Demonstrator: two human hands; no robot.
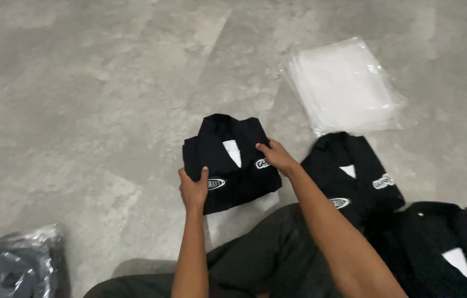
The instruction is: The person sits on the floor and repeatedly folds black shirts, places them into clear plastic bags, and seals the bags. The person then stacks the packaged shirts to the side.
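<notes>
A folded black shirt (228, 163) with a white collar label and two oval patches lies on the grey floor in front of me. My left hand (192, 190) grips its near left corner, thumb on top. Fingers of my right hand (277, 156) press on the shirt's right edge beside one patch. Both forearms reach out over my dark trousers (261, 259).
A second folded black shirt (352, 174) lies to the right, with another black garment (443, 248) at the lower right. A stack of clear plastic bags (344, 85) sits further back. A bagged dark bundle (15, 265) rests at the lower left on the concrete floor (78, 99).
</notes>
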